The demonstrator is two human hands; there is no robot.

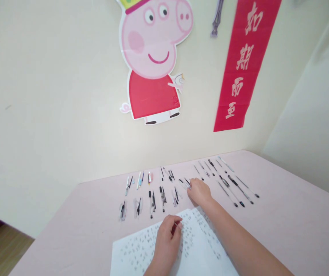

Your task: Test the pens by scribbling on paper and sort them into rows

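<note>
Pen parts [186, 181], beside right hand [198, 191]

The pens [224, 180] look like smooth plastic, part clear and part black; the loose pen parts [122, 211] are likewise plastic, several see-through; the written sheets [199, 257] are white, matt paper; the tabletop [66, 230] is smooth, with a dull sheen; the pig cutout [153, 96] looks smooth and slightly glossy; the red banner [240, 73] (paper or cloth, I cannot tell) is faintly creased; the wall [52, 96] is matt; the floor [3, 249] shows wood grain.
</note>
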